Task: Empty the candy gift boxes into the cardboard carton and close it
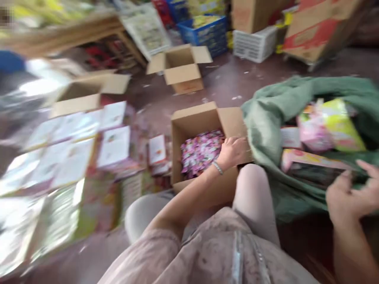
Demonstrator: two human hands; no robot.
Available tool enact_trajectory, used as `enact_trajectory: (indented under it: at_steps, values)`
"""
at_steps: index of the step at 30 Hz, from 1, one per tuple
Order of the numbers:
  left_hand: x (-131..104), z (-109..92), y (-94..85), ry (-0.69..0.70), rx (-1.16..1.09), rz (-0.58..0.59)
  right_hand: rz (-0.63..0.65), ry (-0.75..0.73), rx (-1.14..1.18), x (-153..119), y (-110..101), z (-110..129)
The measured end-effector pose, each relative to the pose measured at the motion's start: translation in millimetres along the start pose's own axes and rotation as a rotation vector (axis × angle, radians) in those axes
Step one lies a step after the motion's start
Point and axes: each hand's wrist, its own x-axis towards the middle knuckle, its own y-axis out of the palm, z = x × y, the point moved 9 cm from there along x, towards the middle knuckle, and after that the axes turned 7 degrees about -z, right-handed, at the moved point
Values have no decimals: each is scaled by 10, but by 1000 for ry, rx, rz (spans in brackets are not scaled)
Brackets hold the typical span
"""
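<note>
A cardboard box (194, 114) with raised flaps stands in front of my knees, partly filled with small pink-purple packets (201, 154). My left hand (232, 152), a beaded bracelet on its wrist, is bent over the box's right side and grips the flap (233, 122) there. To the right lies a green cloth sack (272, 106), its mouth spread wide. Inside it are a pink pack (315, 132), a yellow-green pack (342, 126) and a long pink-edged box (316, 159). My right hand (353, 191) is at that long box's near end, its thumb and a finger apart.
Stacks of white-topped printed packs (114, 146) cover the floor on the left. Two more open cartons, one at left (78, 104) and one ahead (183, 75), stand beyond. Farther back are a blue crate (207, 37), a white basket (253, 43) and a large carton (314, 35).
</note>
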Motion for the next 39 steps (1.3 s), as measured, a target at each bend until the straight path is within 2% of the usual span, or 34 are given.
enact_trajectory:
  at_steps: [1, 3, 6, 8, 11, 13, 16, 18, 22, 26, 28, 30, 34, 39]
  values:
    - [-81, 272, -192, -87, -13, -85, -2, -30, 120, 53, 160, 243]
    - [-342, 985, -567, -382, 22, -213, 135, -56, 324, 68, 661, 767]
    - [-933, 2051, -1086, -858, 154, -275, 330, -98, 568, -105, 1466, 1608]
    - [-1251, 2618, -1382, -1031, 231, -271, 436, -102, 678, -338, 1981, 2064]
    - [-1577, 3348, -1690, -1177, 306, -247, 652, -90, 728, -871, 2617, 2542]
    - [-1734, 3777, -1775, -1259, 336, -220, 760, -127, 740, -1242, 2820, 2762]
    - [-1852, 4340, -1731, -1339, 348, -183, 862, -244, 811, -1650, 2872, 2995]
    - [-1867, 4671, -1633, -1371, 348, -168, 905, -303, 838, -1788, 2870, 3068]
    - [-1887, 5215, -1417, -1433, 334, -140, 960, -365, 789, -1869, 2922, 3093]
    - [-1942, 5521, -1299, -1480, 309, -147, 1008, -390, 747, -1922, 2960, 3063]
    - [-1954, 5552, -1292, -1489, 331, -159, 1028, -382, 735, -1949, 2975, 3046]
    - [-1942, 5503, -1300, -1484, 372, -149, 1051, -375, 728, -1976, 2986, 3050]
    - [-1846, 5196, -1398, -1455, 433, -175, 1067, -384, 734, -2006, 2978, 3116]
    - [-1474, 4524, -1670, -1254, 561, -217, 1034, -379, 760, -2016, 2972, 3162]
